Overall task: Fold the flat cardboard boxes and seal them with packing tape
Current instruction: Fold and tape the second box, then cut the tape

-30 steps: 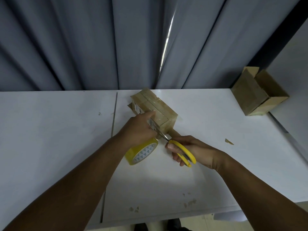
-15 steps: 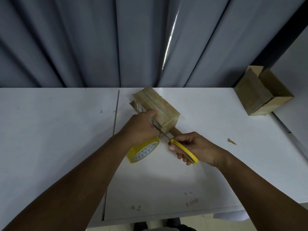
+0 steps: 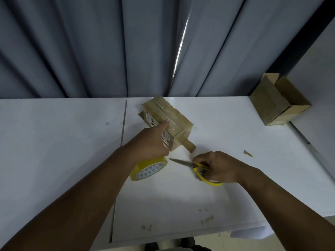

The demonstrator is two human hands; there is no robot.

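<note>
The sealed cardboard box sits on the white worktop near its far edge, just right of the seam. It is turned at an angle, with glossy tape across its top and a short brown strip sticking out from its near corner onto the surface.

The left arm reaches in from the lower left. The left hand lies against the box's near side with its thumb stretched straight along the top edge. Its other fingers curl down out of sight, just above the tilted yellow tape roll. Whether they grip the roll cannot be told.

The right arm comes in from the lower right. The right hand is wrapped around the yellow handles of the scissors, low over the worktop. The blades are together and point left toward the roll.

An open box stands at the far right corner, and cardboard scraps lie nearby.
</note>
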